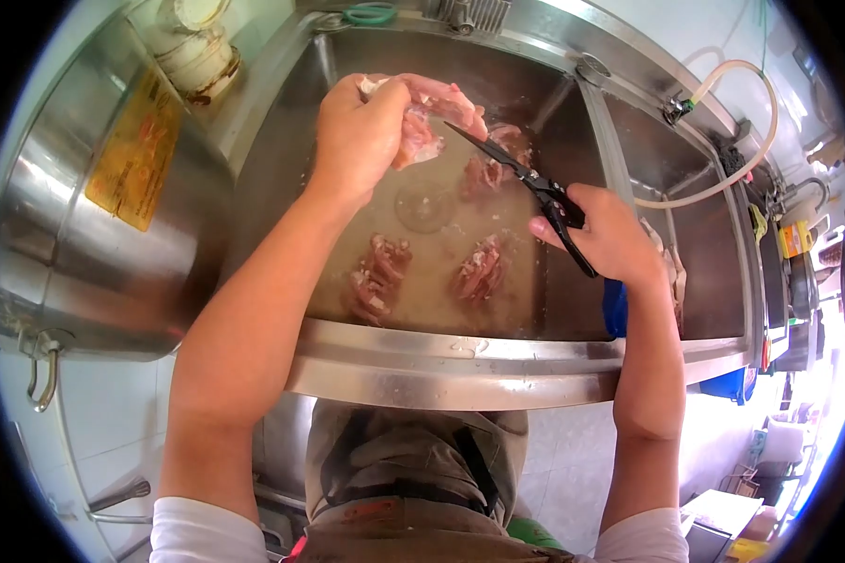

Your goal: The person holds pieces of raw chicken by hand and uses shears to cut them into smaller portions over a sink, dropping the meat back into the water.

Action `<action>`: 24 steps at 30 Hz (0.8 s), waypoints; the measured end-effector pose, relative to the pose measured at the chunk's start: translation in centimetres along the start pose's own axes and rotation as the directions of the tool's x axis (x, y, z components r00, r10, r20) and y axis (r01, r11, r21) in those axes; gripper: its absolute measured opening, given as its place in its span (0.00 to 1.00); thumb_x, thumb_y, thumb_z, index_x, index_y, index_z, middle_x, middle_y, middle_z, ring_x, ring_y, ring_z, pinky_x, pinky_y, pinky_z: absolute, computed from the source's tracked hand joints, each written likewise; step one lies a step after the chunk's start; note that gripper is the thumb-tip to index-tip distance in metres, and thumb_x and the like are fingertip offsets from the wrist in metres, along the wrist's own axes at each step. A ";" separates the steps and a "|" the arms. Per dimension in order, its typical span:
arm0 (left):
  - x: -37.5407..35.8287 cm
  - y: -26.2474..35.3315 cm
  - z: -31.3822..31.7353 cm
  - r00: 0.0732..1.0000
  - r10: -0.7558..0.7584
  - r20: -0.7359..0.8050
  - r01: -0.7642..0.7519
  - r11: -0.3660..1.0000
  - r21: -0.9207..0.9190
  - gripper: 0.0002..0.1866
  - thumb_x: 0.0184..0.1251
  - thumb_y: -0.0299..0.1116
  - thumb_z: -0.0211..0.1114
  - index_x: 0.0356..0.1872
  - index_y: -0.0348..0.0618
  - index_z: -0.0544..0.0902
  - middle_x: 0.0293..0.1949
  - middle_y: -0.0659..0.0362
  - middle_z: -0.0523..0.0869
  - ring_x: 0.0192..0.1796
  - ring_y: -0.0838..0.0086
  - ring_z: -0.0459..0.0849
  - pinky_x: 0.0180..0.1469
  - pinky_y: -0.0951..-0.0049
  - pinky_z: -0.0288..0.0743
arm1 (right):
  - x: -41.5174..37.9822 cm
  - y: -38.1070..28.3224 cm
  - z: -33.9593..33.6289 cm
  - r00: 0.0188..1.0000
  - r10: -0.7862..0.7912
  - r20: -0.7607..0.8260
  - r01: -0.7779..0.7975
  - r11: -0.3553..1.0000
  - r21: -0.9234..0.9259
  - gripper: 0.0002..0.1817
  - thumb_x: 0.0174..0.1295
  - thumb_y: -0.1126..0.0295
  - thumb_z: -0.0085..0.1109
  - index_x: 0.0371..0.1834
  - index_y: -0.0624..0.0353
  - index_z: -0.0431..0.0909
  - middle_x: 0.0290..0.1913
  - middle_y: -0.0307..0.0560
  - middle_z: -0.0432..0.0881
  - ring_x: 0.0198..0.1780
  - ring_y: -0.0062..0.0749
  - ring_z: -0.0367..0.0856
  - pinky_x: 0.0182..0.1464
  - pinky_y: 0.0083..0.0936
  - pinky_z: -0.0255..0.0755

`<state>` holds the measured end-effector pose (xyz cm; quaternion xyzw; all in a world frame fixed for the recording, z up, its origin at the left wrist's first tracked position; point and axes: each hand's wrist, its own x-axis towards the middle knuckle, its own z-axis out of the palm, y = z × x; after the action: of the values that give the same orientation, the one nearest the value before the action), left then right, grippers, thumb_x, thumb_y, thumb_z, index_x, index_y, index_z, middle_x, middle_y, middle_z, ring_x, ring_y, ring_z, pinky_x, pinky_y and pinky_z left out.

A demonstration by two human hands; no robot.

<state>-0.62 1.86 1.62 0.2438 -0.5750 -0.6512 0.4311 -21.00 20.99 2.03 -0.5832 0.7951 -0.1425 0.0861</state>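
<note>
My left hand (359, 141) grips a piece of raw poultry carcass (441, 98) above the left sink basin, fingers closed round its near end. Black-handled kitchen scissors (535, 183) are in my right hand (615, 230), its fingers around the handles. The dark blades point up and left, their tips close to the hanging meat. Below, cloudy water covers the floor of the steel sink (394, 328). Several more pieces lie in it: one carcass piece (382, 277) at the near left, another (481, 269) near the middle, and some meat (493, 164) behind the blades.
A second basin (662, 141) adjoins on the right, with a pale hose (775, 113) looping over it. On the left stands a large steel vessel (56, 235) with a yellow label. Green-handled scissors (368, 13) rest on the back ledge. A blue item (615, 308) hangs by my right forearm.
</note>
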 end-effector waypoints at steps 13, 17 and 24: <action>0.5 -0.4 -0.2 0.991 -0.019 -0.136 0.019 1.000 0.001 0.13 0.62 0.26 0.50 0.26 0.31 0.81 0.20 0.56 0.82 0.16 0.80 0.71 0.16 0.77 0.60 | -0.1 0.1 0.0 0.998 -0.057 0.014 0.058 0.996 -0.063 0.22 0.56 0.56 0.70 0.24 0.68 0.78 0.21 0.59 0.71 0.22 0.45 0.65 0.28 0.38 0.62; 0.5 -0.1 -0.8 0.999 -0.026 -0.038 0.023 0.998 -0.054 0.13 0.62 0.27 0.50 0.26 0.31 0.83 0.20 0.56 0.82 0.16 0.81 0.71 0.16 0.76 0.58 | 0.1 1.5 1.1 0.996 -0.082 -0.042 0.079 0.995 -0.067 0.14 0.54 0.63 0.67 0.28 0.67 0.80 0.25 0.62 0.77 0.27 0.54 0.73 0.31 0.39 0.66; 0.3 0.3 -0.5 1.000 0.003 0.010 -0.002 1.000 -0.011 0.17 0.63 0.26 0.48 0.34 0.32 0.88 0.20 0.57 0.81 0.17 0.81 0.70 0.16 0.78 0.57 | 0.3 0.5 0.5 1.000 -0.016 0.020 0.018 0.997 -0.080 0.10 0.52 0.70 0.61 0.32 0.67 0.78 0.34 0.66 0.80 0.41 0.63 0.77 0.43 0.49 0.70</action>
<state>-0.29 1.39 1.82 0.2374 -0.5738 -0.6551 0.4304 -21.43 20.79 1.43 -0.5943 0.7943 -0.1056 0.0691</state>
